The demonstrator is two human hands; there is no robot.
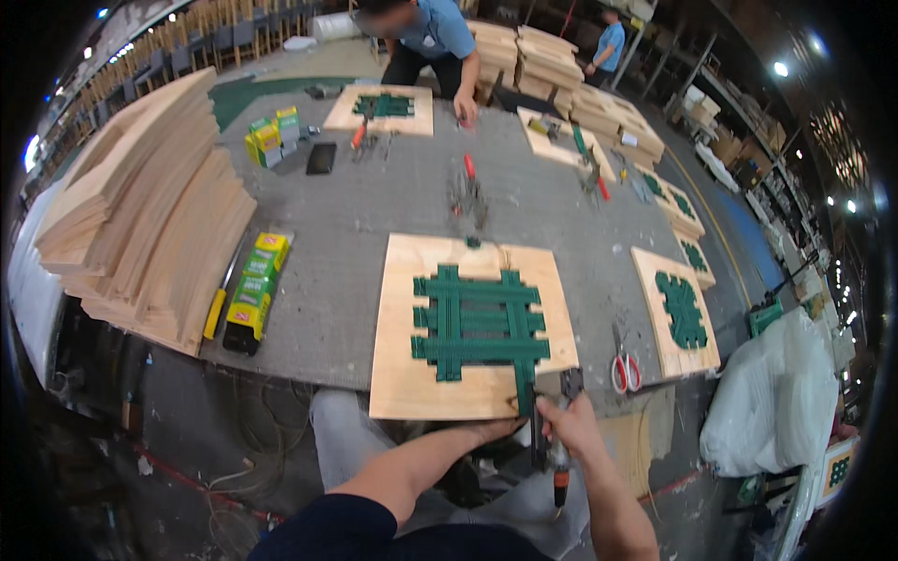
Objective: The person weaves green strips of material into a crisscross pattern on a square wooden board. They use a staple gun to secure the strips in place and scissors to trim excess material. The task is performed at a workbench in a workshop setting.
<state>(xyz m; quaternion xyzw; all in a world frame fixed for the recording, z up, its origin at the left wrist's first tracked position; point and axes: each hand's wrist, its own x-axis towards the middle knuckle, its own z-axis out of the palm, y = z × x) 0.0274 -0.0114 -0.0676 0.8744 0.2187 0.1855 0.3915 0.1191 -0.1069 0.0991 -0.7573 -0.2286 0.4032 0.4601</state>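
Note:
A square plywood board [402, 374] lies at the table's near edge, with green webbing straps [477, 323] woven into a grid on it. One strap end [524, 388] runs down over the near edge. My left hand [496, 430] grips that near edge of the board from below, right beside the strap end. Just to the right, my right hand [566, 421] is closed on a dark hand tool [559, 458] with a red-tipped handle. The tool's head [571, 381] stands against the board's corner.
Red-handled scissors [625, 369] lie right of the board, beside another webbed board [655, 346]. Stacked wooden panels [140, 215] and yellow-green boxes [253, 285] sit on the left. Red-handled tools [468, 187] lie mid-table. A person [426, 37] works at the far side. A white plastic bag [776, 393] is at the right.

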